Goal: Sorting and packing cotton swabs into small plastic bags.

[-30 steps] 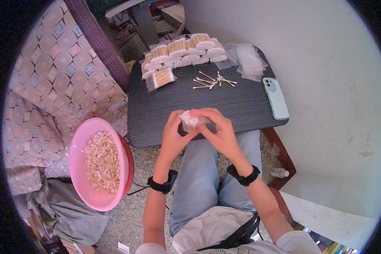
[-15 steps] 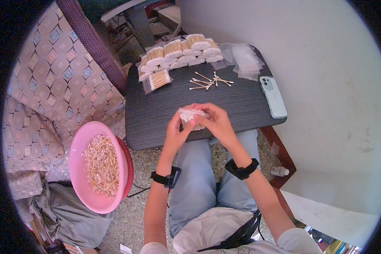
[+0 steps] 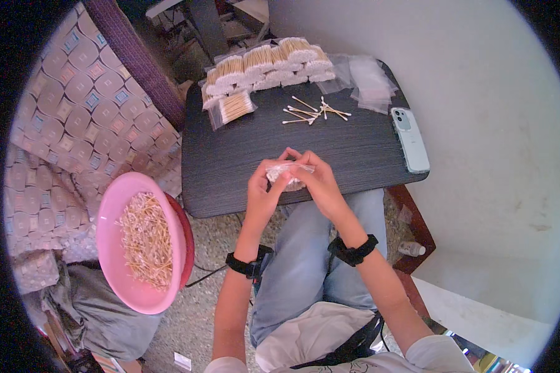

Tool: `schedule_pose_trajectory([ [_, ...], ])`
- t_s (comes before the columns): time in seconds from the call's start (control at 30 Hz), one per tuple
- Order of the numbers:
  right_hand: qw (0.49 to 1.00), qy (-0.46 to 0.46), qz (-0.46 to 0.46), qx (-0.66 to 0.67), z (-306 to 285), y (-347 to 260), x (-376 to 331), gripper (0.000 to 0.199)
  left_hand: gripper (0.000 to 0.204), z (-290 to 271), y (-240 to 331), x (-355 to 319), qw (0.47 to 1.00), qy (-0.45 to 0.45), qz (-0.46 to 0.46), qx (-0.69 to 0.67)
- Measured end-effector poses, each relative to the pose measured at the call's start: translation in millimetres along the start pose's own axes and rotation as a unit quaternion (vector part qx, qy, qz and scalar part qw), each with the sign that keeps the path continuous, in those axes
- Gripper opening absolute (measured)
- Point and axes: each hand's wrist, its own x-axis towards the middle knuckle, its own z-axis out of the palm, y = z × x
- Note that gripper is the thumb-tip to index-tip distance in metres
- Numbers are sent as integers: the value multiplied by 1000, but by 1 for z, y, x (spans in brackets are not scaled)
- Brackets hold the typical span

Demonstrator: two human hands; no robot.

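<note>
My left hand (image 3: pixel 264 191) and my right hand (image 3: pixel 316 181) meet over the near edge of a small dark table (image 3: pixel 242 155). Between their fingertips they pinch a small clear plastic bag of cotton swabs (image 3: pixel 286 174). A few loose cotton swabs (image 3: pixel 314 112) lie on the table beyond the hands. Filled bags of swabs (image 3: pixel 264 65) are stacked along the far edge, with one single filled bag (image 3: pixel 235 107) lying in front of them.
A pink bowl full of loose swabs (image 3: pixel 144 239) sits to my left on a patterned cloth (image 3: pixel 74 137). Empty clear bags (image 3: pixel 370 84) and a pale green phone (image 3: pixel 409 140) lie at the table's right. A small bottle (image 3: pixel 412 248) stands under the table.
Both hands have lifted slightly and moved forward over the table edge, still working the same small bag between the fingers.
</note>
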Motion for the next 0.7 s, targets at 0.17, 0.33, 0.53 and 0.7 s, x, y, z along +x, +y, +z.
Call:
schedule_pose_trajectory([
  [0.17, 999, -27, -22, 11, 4, -2, -3, 12, 18, 2, 7, -1, 999, 14, -20, -33],
  [0.33, 999, -17, -47, -5, 11, 0, -2, 13, 23, -3, 8, 2, 998, 13, -30, -51],
  [0.53, 987, 48, -25, -153, -13, 10, -8, 19, 31, 0, 90, -32, 946, 91, 201, 236],
  [0.7, 982, 38, -65, -170, 11, 12, -9, 22, 43, 2, 221, -130, 799, 18, 601, 28],
])
